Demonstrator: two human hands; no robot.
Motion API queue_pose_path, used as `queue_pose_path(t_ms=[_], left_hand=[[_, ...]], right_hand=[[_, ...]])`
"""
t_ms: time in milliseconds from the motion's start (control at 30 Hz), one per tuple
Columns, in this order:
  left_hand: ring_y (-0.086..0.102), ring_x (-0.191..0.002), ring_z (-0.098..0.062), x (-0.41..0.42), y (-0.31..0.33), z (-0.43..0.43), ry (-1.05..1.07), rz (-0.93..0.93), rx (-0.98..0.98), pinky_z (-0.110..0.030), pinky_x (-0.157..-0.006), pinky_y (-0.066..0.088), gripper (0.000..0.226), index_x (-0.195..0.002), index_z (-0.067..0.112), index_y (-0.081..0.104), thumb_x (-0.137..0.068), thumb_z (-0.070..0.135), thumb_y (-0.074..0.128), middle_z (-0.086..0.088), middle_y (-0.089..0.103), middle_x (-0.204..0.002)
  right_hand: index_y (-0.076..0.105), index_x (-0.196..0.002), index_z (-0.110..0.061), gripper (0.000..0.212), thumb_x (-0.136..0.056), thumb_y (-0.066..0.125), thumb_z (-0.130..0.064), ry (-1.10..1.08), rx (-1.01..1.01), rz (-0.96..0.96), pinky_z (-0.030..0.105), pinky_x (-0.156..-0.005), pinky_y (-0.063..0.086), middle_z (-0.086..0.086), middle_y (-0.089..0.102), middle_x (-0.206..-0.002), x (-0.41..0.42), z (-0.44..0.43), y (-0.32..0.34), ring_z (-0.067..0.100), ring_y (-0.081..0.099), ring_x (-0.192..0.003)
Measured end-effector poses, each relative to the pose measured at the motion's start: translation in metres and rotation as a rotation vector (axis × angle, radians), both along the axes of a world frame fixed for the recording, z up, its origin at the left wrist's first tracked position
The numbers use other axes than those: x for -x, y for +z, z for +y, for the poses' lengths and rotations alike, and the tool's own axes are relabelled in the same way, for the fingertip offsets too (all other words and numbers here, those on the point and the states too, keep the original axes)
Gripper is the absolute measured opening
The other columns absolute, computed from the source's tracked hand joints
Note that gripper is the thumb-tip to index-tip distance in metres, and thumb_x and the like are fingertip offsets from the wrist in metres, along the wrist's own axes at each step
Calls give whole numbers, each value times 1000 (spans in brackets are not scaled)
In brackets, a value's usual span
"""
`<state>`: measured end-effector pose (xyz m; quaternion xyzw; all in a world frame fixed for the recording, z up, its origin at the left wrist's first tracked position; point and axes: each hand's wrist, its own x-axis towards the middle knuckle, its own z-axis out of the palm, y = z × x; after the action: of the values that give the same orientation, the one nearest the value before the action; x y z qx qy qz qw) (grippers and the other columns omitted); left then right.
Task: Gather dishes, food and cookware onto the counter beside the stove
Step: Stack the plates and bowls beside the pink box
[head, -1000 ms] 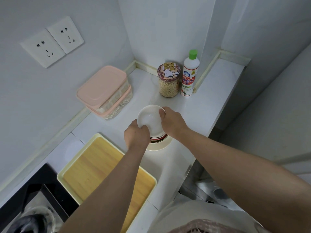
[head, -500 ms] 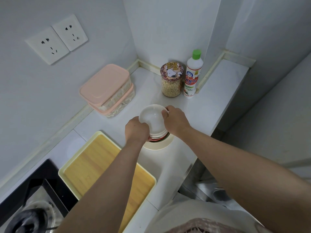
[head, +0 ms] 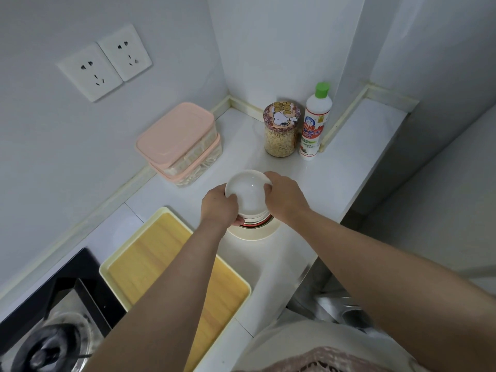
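Note:
A small stack of dishes stands on the white counter [head: 335, 178]: a white bowl [head: 248, 196] on top, red-rimmed bowls [head: 255, 224] under it, and a cream plate [head: 257, 233] at the bottom. My left hand [head: 218, 208] grips the stack's left side and my right hand [head: 285, 197] grips its right side, thumb on the white bowl's rim. The stack's lower part is mostly hidden by my hands.
Two stacked pink-lidded boxes [head: 179, 143] sit by the left wall. A grain jar [head: 280, 130] and a green-capped bottle [head: 315, 122] stand in the corner. A wood-lined tray [head: 150, 264] lies next to the black stove [head: 53, 318]. A sink [head: 341, 310] is at lower right.
Both hands have stayed on the stack, sliding a little lower around its sides. The stack has barely shifted on the counter.

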<state>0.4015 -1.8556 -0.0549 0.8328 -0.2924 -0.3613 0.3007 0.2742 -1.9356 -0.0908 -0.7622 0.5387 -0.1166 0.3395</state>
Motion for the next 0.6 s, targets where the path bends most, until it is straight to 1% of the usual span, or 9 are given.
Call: queue_pose_path(t_ms=[100, 200, 267, 333, 400, 433, 500, 567, 600], left_hand=[[66, -43, -23, -1, -1, 1, 17, 45, -15, -21, -44, 51, 30, -93, 16, 68, -83, 4, 43, -11, 66, -53], [60, -37, -17, 0, -2, 2, -2, 28, -46, -14, -39, 41, 29, -92, 19, 67, -79, 4, 45, -10, 66, -52], [55, -34, -15, 0, -2, 0, -9, 21, -80, -13, -38, 39, 29, -92, 18, 65, -78, 5, 44, -7, 64, -49], [56, -36, -16, -1, -2, -2, -11, 35, -96, -16, -41, 42, 28, -95, 16, 66, -78, 8, 45, -6, 63, -48], [59, -41, -18, -2, -3, -4, -4, 61, -87, -20, -45, 46, 23, -100, 16, 66, -84, 15, 48, -6, 62, -48], [61, -44, -20, -3, -4, -5, 0, 70, -80, -23, -48, 49, 20, -100, 16, 65, -90, 23, 50, -7, 63, -49], [65, -51, -25, -4, -4, -5, 23, 81, -76, -30, -57, 56, 34, -96, 19, 61, -98, 48, 43, -9, 65, -54], [69, -58, -29, -6, -3, -5, 76, 102, -105, -32, -62, 58, 51, -89, 22, 57, -98, 63, 29, -13, 67, -60], [70, -62, -30, -6, -3, -4, 108, 117, -121, -34, -65, 59, 56, -88, 20, 56, -98, 66, 25, -14, 67, -62]], right_hand=[[51, -138, -25, 37, -103, 37, -23, 3, 62, 16, 38, -91, 46, 8, 59, -121, -2, 3, 2, 28, 55, -114], [48, -140, -26, 38, -105, 34, -24, 19, 74, 36, 40, -91, 47, 7, 57, -121, -4, 4, 4, 28, 53, -116], [46, -142, -27, 39, -105, 33, -24, 34, 54, 46, 41, -91, 47, 8, 57, -121, -4, 2, 4, 29, 52, -116], [47, -142, -26, 39, -105, 33, -26, 48, 45, 37, 41, -93, 48, 10, 58, -119, -2, 0, 2, 30, 52, -117], [50, -141, -26, 40, -105, 33, -32, 38, 41, 20, 42, -97, 47, 11, 59, -122, 2, -2, -2, 32, 51, -120], [51, -141, -26, 43, -105, 33, -38, 18, 5, 1, 43, -102, 44, 11, 58, -127, 4, -2, -1, 33, 49, -124], [49, -143, -23, 52, -104, 26, -49, -72, -158, -87, 46, -109, 39, 13, 55, -137, 8, -1, 2, 35, 46, -132], [46, -144, -13, 57, -106, 20, -46, -247, -372, -207, 47, -112, 37, 16, 52, -141, 14, 1, 1, 37, 47, -133], [48, -142, -8, 57, -107, 19, -44, -377, -480, -257, 48, -111, 39, 17, 54, -139, 18, 2, -2, 36, 51, -128]])
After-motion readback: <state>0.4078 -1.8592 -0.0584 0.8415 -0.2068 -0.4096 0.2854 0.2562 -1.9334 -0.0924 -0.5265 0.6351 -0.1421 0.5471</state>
